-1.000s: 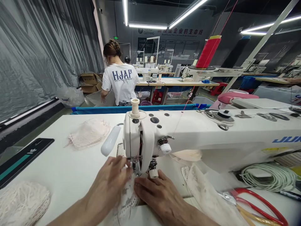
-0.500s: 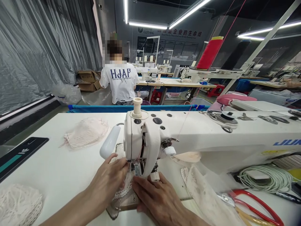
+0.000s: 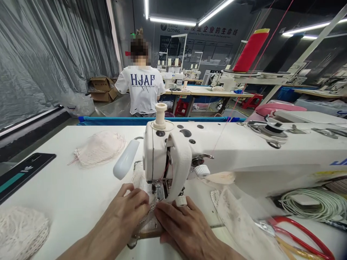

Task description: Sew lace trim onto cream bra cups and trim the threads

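Observation:
A strip of white lace fabric (image 3: 148, 221) lies under the presser foot (image 3: 159, 190) of a white sewing machine (image 3: 170, 155). To the left of the foot, my left hand (image 3: 129, 206) is closed, its curled fingers gripping the lace. My right hand (image 3: 184, 225) is closed on the lace's right edge just in front of the foot, fingers pressed together and fingertips partly hidden. The two hands nearly meet in front of the needle area. Part of the lace continues behind the foot.
Lace pieces (image 3: 99, 148) lie left on the white table, with another lace stack (image 3: 23, 233) nearer. A dark phone-like slab (image 3: 25, 173) rests at the left edge. Right are sheer fabric (image 3: 235, 216), red-handled scissors (image 3: 306, 234) and coiled cord (image 3: 311, 204). A person (image 3: 142, 86) sits ahead.
My left hand has drawn its fingers in and shifted slightly toward my right hand, covering more of the lace's front part. My right hand stays beside the presser foot. The view has shifted slightly.

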A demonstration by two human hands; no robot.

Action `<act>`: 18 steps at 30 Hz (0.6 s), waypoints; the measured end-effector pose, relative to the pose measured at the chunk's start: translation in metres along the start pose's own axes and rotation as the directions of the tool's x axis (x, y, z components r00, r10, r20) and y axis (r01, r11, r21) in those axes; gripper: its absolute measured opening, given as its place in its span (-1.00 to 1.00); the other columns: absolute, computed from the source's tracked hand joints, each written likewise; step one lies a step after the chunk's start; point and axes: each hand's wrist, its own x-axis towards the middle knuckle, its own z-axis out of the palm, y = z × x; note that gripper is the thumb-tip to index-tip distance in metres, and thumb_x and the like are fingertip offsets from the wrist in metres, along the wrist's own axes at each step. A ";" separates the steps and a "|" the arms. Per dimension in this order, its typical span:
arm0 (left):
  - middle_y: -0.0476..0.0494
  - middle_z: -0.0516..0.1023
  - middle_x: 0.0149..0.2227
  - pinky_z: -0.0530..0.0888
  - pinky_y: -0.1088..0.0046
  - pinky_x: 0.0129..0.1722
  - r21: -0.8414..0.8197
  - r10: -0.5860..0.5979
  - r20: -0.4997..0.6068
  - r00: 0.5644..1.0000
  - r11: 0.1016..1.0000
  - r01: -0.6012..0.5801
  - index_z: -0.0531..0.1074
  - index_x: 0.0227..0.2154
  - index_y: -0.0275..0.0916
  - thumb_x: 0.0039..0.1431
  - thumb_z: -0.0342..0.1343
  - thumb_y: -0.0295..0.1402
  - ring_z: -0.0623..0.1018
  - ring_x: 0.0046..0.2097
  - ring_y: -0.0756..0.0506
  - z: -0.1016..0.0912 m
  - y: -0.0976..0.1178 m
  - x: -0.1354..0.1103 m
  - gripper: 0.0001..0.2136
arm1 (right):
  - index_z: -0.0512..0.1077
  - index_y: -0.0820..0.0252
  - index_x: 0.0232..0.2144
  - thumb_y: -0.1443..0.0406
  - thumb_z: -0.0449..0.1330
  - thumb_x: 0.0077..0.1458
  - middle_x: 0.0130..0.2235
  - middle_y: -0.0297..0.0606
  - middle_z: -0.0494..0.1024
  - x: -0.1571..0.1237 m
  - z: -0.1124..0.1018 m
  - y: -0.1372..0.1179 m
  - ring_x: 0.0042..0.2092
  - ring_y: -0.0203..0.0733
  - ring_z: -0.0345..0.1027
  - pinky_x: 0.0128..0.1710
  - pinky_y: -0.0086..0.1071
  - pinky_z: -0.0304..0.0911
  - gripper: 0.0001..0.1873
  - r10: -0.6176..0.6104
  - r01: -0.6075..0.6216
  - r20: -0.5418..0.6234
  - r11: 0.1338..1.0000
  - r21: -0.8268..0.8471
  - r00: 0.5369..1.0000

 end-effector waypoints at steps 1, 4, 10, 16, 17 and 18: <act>0.02 0.47 -0.36 0.22 0.38 -0.16 0.014 0.013 0.012 1.000 1.000 -0.014 0.39 -0.41 -0.18 0.14 -0.04 -0.58 0.44 -0.32 -0.01 0.002 -0.001 -0.002 -0.82 | 0.37 0.27 -0.08 0.19 0.04 0.25 -0.12 -0.11 0.48 0.000 -0.001 0.000 -0.26 -0.13 0.31 -0.35 -0.27 0.14 -0.70 0.011 -0.011 0.000 1.000 0.016 1.000; 0.04 0.46 -0.41 0.21 0.37 -0.18 0.042 0.016 0.013 1.000 0.999 -0.017 0.39 -0.46 -0.19 0.16 -0.01 -0.54 0.45 -0.33 -0.01 0.009 -0.005 -0.005 -0.83 | 0.37 0.24 -0.10 0.20 -0.01 0.28 -0.18 -0.14 0.49 0.000 -0.001 -0.001 -0.27 -0.14 0.30 -0.35 -0.28 0.11 -0.72 0.036 -0.036 0.003 0.998 0.056 0.999; 0.05 0.47 -0.41 0.24 0.35 -0.16 0.067 -0.010 0.036 0.999 0.998 0.008 0.41 -0.42 -0.15 0.19 -0.06 -0.55 0.46 -0.35 -0.01 0.018 -0.006 -0.009 -0.79 | 0.35 0.25 -0.09 0.20 -0.07 0.31 -0.23 -0.20 0.48 0.000 0.002 0.000 -0.32 -0.16 0.29 -0.36 -0.27 0.08 -0.70 0.039 -0.040 0.004 0.995 0.094 0.999; 0.05 0.47 -0.42 0.24 0.34 -0.14 0.073 -0.038 0.046 0.998 0.997 0.034 0.42 -0.44 -0.14 0.20 -0.08 -0.54 0.45 -0.34 -0.02 0.010 0.002 -0.009 -0.77 | 0.35 0.24 -0.10 0.19 -0.10 0.32 -0.28 -0.22 0.48 0.001 0.002 -0.001 -0.34 -0.17 0.28 -0.34 -0.26 0.07 -0.68 0.052 -0.050 -0.018 0.995 0.092 0.998; 0.05 0.46 -0.42 0.23 0.34 -0.14 0.073 -0.036 0.039 0.999 0.997 0.033 0.42 -0.44 -0.14 0.21 -0.08 -0.53 0.45 -0.34 -0.01 0.010 0.001 -0.009 -0.77 | 0.35 0.24 -0.10 0.19 -0.11 0.32 -0.28 -0.22 0.48 0.001 0.002 -0.001 -0.34 -0.16 0.28 -0.33 -0.26 0.07 -0.68 0.055 -0.053 -0.017 0.994 0.091 0.998; 0.05 0.46 -0.43 0.23 0.35 -0.14 0.072 -0.035 0.033 0.999 0.997 0.032 0.42 -0.45 -0.15 0.21 -0.07 -0.52 0.45 -0.35 -0.01 0.011 0.001 -0.009 -0.78 | 0.35 0.24 -0.10 0.19 -0.10 0.32 -0.28 -0.22 0.48 0.001 0.002 -0.001 -0.34 -0.17 0.28 -0.33 -0.27 0.07 -0.68 0.053 -0.051 -0.016 0.995 0.088 0.998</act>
